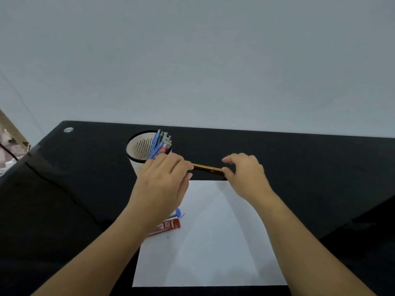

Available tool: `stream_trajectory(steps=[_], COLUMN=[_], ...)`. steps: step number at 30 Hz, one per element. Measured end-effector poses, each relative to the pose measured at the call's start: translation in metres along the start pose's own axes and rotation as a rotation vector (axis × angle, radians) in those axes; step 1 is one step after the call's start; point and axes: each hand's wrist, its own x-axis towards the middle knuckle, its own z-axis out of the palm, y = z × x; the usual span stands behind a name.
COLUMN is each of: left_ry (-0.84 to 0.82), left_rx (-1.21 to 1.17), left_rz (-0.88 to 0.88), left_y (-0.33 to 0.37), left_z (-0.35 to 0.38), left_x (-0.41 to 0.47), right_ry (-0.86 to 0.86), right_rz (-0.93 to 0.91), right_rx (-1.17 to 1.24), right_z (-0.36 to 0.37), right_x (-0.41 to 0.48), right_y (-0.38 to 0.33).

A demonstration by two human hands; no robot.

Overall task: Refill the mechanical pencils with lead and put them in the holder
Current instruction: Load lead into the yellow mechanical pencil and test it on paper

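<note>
A gold-brown mechanical pencil (207,168) is held level above the black table, just beyond the white paper. My left hand (162,184) grips its left end and my right hand (245,174) pinches its right end between thumb and finger. Behind my left hand stands a white slotted holder (139,149) with several blue, green and red pencils (161,144) leaning in it. A red lead case (168,226) marked 2B lies on the paper's left edge, partly under my left forearm. A blue-capped tube (176,212) lies beside it, mostly hidden.
A white sheet of paper (213,242) covers the near middle of the glossy black table (299,167). A grey wall rises right behind the table's far edge. A dark cable (6,149) hangs off the left side.
</note>
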Motion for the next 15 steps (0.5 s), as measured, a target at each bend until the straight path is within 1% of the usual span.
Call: stream_trajectory(steps=[2,5,11,15], left_ry=[-0.044,-0.091,-0.138,-0.159], left_rx=[-0.021,-0.031,-0.015,-0.021], left_rz=[-0.023,-0.054,-0.107,-0.141], left_y=[0.003,0.003,0.001,0.005], left_z=[0.01,0.019,0.025,0.016], left_x=[0.001,0.001,-0.005,-0.007], right_ry=[-0.07,-0.112,-0.087,-0.054], right_rz=[-0.026,-0.054,-0.103,-0.14], right_rx=[-0.113,-0.199,-0.206,-0.139], right_z=[0.006,0.015,0.021,0.01], right_x=[0.006,0.014,0.017,-0.01], right_y=[0.009,0.015,0.017,0.016])
